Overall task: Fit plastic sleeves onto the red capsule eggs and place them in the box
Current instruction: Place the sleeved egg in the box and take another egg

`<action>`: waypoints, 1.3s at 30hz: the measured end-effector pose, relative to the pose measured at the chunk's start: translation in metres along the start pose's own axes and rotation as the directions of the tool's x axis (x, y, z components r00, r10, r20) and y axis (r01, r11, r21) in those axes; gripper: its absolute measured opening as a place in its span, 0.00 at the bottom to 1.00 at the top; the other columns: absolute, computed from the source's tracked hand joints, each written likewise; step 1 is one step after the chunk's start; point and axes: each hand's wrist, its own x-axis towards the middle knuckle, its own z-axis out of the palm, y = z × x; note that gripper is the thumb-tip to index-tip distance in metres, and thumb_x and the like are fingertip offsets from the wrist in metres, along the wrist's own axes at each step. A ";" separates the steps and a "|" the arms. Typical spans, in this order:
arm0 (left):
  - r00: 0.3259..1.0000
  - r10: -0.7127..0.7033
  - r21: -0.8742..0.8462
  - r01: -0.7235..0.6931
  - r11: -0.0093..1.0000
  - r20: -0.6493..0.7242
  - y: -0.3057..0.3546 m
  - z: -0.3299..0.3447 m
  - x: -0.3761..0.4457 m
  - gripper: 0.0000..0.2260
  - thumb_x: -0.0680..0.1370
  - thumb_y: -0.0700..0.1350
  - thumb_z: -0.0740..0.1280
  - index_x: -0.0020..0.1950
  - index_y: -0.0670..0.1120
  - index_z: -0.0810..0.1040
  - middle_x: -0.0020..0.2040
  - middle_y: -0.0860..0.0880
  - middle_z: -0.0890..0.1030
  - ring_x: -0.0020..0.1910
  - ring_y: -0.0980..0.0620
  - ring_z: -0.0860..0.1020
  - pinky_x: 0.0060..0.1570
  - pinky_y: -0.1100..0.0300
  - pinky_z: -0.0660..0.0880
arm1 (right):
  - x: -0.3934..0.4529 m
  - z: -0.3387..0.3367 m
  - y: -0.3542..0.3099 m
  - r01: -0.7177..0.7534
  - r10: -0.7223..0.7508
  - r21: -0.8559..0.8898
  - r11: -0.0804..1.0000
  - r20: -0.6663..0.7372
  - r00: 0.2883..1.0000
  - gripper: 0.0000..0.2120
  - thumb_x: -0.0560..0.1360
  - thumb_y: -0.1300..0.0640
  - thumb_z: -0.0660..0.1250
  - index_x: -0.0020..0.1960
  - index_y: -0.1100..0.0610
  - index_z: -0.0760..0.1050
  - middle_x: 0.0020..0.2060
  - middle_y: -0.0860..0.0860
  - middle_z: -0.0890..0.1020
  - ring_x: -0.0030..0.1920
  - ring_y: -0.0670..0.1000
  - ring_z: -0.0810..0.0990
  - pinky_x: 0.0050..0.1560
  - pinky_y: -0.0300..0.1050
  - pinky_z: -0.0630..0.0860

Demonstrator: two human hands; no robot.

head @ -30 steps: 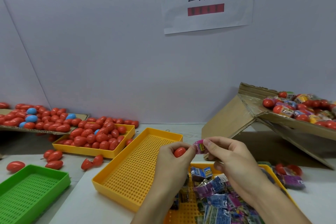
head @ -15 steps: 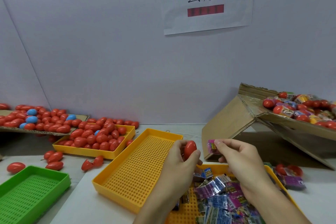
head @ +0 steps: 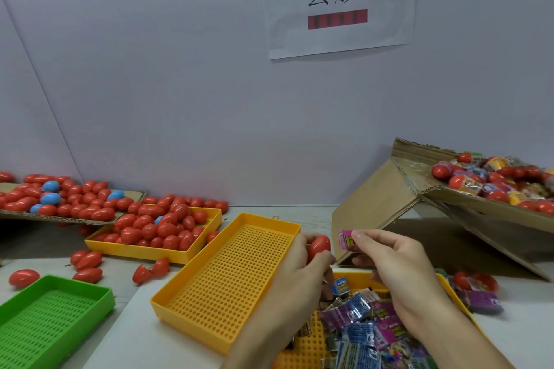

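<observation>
One red egg (head: 318, 247), one pink sleeve (head: 347, 240)

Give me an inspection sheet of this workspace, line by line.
Surface: pale table, loose red eggs scattered at left.
Job's things: red egg gripped in left hand; pink sleeve pinched by right hand, the two apart; sleeve pile in near yellow tray; tilted cardboard box holds sleeved eggs.
Clutter: empty yellow tray; green tray; egg-filled yellow tray; cardboard sheet of red and blue eggs.
Grippers: both hands holding.
Cables: nothing seen.
Surroundings: grey wall, paper sign.
</observation>
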 end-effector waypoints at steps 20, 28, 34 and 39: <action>0.995 -0.071 -0.302 0.046 0.952 -0.071 0.007 -0.003 0.003 0.05 0.82 0.43 0.62 0.53 0.42 0.75 0.31 0.45 0.78 0.26 0.50 0.71 0.26 0.61 0.68 | -0.006 0.006 -0.008 0.068 -0.073 0.038 0.997 0.144 0.987 0.04 0.74 0.54 0.71 0.46 0.52 0.84 0.40 0.51 0.87 0.43 0.48 0.85 0.42 0.44 0.76; 0.993 -0.066 -0.309 0.032 0.950 -0.098 0.005 -0.004 0.005 0.03 0.81 0.42 0.64 0.51 0.43 0.74 0.33 0.47 0.80 0.29 0.52 0.72 0.26 0.61 0.67 | -0.006 0.006 -0.007 0.096 -0.098 0.021 0.995 0.189 0.977 0.08 0.70 0.51 0.73 0.47 0.54 0.86 0.40 0.52 0.87 0.47 0.52 0.84 0.47 0.46 0.76; 0.996 -0.051 -0.310 0.025 0.951 -0.075 0.006 -0.005 0.004 0.01 0.81 0.42 0.64 0.50 0.45 0.75 0.36 0.45 0.81 0.30 0.52 0.74 0.25 0.62 0.68 | -0.007 0.004 -0.007 0.117 -0.116 0.002 0.993 0.169 0.979 0.09 0.70 0.51 0.74 0.47 0.54 0.86 0.41 0.49 0.87 0.46 0.49 0.84 0.46 0.43 0.77; 0.997 -0.052 -0.341 0.030 0.939 -0.056 0.008 -0.004 0.002 0.01 0.80 0.40 0.65 0.51 0.44 0.75 0.41 0.42 0.81 0.31 0.51 0.76 0.26 0.61 0.67 | -0.007 0.006 -0.008 0.153 -0.144 -0.049 0.987 0.164 0.976 0.04 0.73 0.55 0.73 0.47 0.52 0.85 0.39 0.46 0.86 0.43 0.42 0.83 0.41 0.36 0.75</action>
